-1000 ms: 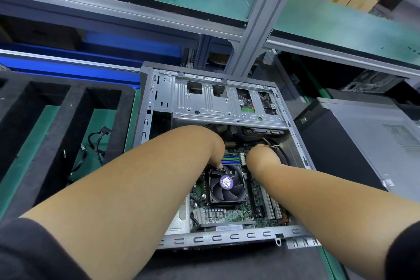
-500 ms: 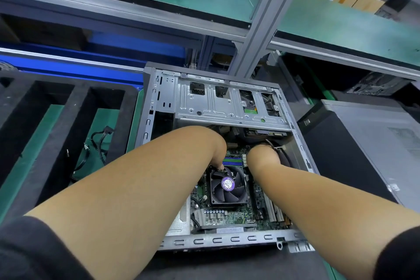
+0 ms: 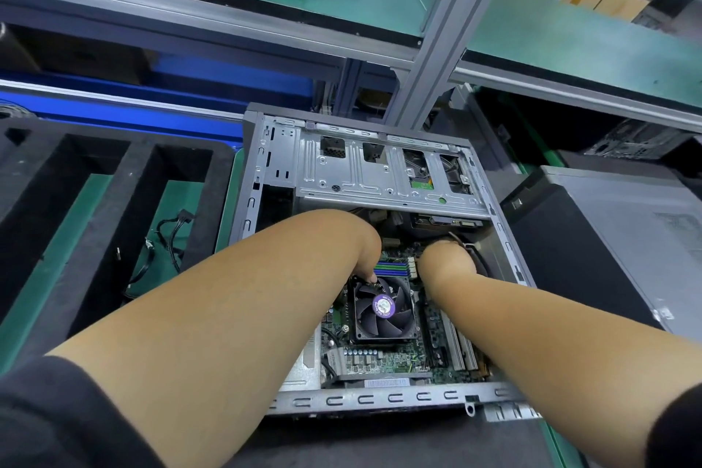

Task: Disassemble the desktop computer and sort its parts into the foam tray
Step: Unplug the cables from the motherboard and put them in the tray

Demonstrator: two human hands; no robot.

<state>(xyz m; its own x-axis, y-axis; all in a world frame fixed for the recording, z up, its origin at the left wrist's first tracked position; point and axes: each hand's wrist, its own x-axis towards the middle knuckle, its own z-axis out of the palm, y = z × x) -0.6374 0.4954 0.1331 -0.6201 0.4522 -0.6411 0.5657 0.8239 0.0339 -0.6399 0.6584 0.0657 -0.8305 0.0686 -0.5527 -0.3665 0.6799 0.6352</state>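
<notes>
Desktop computer [image 3: 380,258] lies open on its side at the middle of the bench, just right of the foam tray [image 3: 95,201], and very little has changed in it over the last second: the view has drifted slightly, but both forearms are planted in the same spot as before, reaching deep into the case above the cooler fan [image 3: 383,310]. Left hand [image 3: 361,251] has its fingertips down at the fan's upper edge, beside the blue memory slots [image 3: 391,267]; whether they pinch anything I cannot tell, since the wrist hides them. Right hand [image 3: 448,262] looks curled, next to a dark cable [image 3: 471,251], but its fingers are turned away and what they hold, if anything, cannot be seen. Nothing has come free yet. My judgement is that a connector or clip near the slots is being worked loose, so sorting is stalled; only some cables [image 3: 167,239] lie in one tray compartment.
</notes>
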